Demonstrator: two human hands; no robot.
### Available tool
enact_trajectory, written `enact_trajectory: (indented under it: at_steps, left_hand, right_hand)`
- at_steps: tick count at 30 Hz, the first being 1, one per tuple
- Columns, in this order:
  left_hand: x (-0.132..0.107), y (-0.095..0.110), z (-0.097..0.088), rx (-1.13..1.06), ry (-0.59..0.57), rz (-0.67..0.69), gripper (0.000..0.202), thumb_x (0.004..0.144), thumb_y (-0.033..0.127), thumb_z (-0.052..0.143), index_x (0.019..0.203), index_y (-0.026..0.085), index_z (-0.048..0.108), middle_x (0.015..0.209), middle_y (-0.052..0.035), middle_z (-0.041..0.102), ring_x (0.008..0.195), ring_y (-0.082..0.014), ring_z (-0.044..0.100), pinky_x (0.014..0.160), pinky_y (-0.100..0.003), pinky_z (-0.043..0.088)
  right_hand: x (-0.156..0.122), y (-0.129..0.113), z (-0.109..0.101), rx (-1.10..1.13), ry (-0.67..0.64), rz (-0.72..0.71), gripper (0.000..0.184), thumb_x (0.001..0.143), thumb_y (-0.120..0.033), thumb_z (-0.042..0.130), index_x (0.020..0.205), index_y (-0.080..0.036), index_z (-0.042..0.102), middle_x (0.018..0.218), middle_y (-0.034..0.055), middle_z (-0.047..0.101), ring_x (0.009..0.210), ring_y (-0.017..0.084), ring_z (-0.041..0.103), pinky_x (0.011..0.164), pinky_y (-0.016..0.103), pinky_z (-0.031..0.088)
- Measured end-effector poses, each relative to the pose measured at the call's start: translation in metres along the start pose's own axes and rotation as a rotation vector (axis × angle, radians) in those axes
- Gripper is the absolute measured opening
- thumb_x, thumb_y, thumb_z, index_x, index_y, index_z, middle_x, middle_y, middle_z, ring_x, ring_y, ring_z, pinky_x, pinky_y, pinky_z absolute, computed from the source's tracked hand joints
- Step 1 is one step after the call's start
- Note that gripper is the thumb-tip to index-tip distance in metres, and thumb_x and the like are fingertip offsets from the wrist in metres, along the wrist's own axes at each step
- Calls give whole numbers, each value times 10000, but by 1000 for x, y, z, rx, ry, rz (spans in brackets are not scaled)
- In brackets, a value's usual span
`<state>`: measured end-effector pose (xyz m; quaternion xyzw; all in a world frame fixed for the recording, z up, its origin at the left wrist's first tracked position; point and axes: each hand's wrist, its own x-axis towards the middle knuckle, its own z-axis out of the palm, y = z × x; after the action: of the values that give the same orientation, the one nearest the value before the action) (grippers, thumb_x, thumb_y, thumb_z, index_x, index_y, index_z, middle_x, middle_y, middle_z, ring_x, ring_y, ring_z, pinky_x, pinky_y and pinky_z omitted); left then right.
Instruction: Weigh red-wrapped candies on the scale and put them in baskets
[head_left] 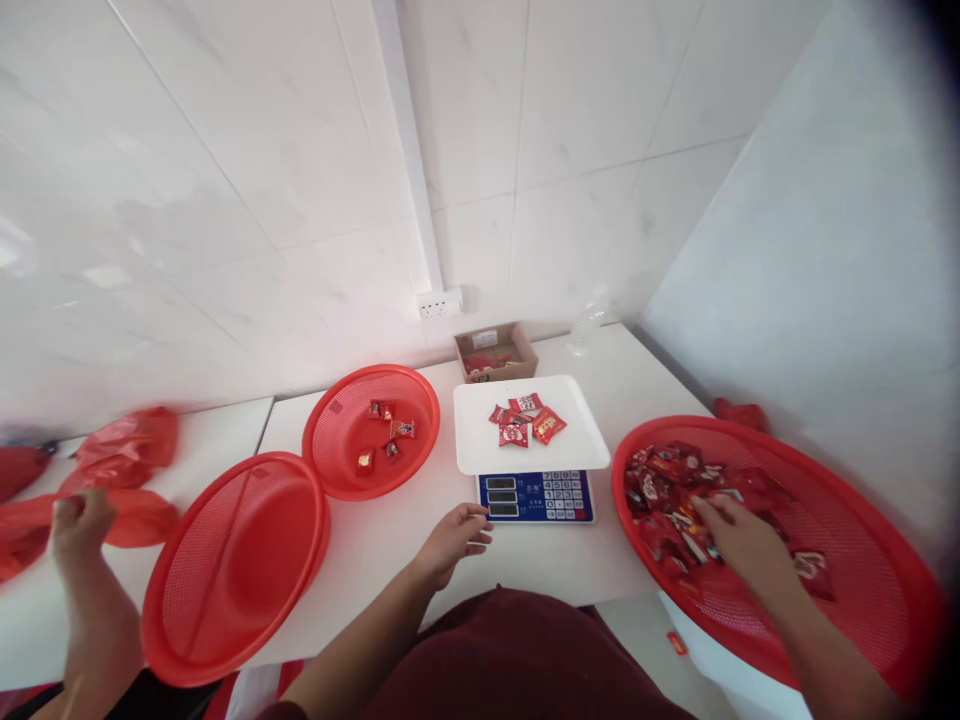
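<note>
My left hand (454, 545) is held over the table's front edge, just left of the scale's blue keypad panel (534, 497). Its fingers are loosely bent and apart, with nothing in them. On the right, my right hand (739, 540) reaches into a large red basket (870, 600) among many red-wrapped candies (664, 490). Its fingers are bent together at the candies; the fingertips are partly hidden, so what they pinch cannot be made out. Several red candy packets (517, 425) lie on the scale's white tray (480, 445).
A red basket (337, 400) with several small candies stands left of the scale, and another red basket (247, 570) overlaps it. Behind are a cardboard box (499, 372) and a clear plastic object (587, 328). Another person's hand (81, 525) is near red bags (131, 450).
</note>
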<state>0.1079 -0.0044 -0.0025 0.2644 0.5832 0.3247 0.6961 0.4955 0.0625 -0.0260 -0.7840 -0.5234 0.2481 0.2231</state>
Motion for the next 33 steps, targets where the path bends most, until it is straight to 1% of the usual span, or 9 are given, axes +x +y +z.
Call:
enact_trajectory:
  at_steps: [3,6,8,11,16,23,25,29,33]
  left_hand:
    - [-2,9,15,35,-104,31,497,669,490,709,1020,173,559,986,-68,600,847,-159,576,797,-320,423]
    - [-2,16,35,64,-235,50,534,676,536,697,1047,177,561,1006,-78,601,840,-163,581,783,-331,433]
    - [-1,17,47,111,-306,65,537,675,581,679,1002,171,563,952,-68,607,799,-156,581,745,-326,439]
    - [2,15,56,210,-341,96,520,668,637,649,865,167,543,756,-23,586,679,-137,563,676,-313,438]
    - [5,13,52,226,-266,158,491,701,652,598,799,179,511,632,15,540,576,-112,511,606,-289,417]
    - [24,20,63,279,-194,168,403,684,549,657,774,181,519,619,25,532,568,-122,509,588,-287,419]
    - [34,30,65,396,-126,243,326,721,486,643,784,180,548,629,25,536,594,-125,497,600,-278,406]
    - [59,66,63,712,115,449,173,771,349,609,872,209,622,730,10,595,700,-158,520,680,-281,404]
    - [92,103,63,892,178,555,189,791,303,601,953,221,655,923,-49,643,880,-224,567,811,-323,422]
  right_hand:
    - [-20,-65,7,297,-98,65,370,762,-522,448,841,-195,601,653,85,629,615,225,590,600,379,458]
    - [-53,-120,35,492,-387,14,442,764,-587,444,918,-193,575,638,7,583,516,156,523,476,301,406]
    - [-74,-143,56,501,-485,-48,471,758,-619,431,927,-203,569,617,-19,556,509,144,505,469,286,396]
    - [-95,-159,76,534,-534,-164,455,745,-626,444,900,-221,579,749,11,621,684,168,584,627,313,478]
    - [-99,-152,75,606,-660,-98,437,734,-568,498,993,-222,560,663,-31,577,598,161,573,571,326,493]
    - [-82,-128,77,610,-559,-92,351,687,-506,537,877,-217,594,648,5,635,582,187,590,528,338,502]
    - [-73,-121,76,616,-514,-81,370,686,-504,532,923,-227,596,744,34,677,659,214,632,578,366,532]
    - [-54,-101,69,552,-372,-107,399,659,-504,536,934,-225,614,921,90,699,825,256,664,738,409,548]
    - [-46,-76,63,467,-261,-149,370,647,-483,535,901,-235,641,949,97,703,866,254,661,796,401,533]
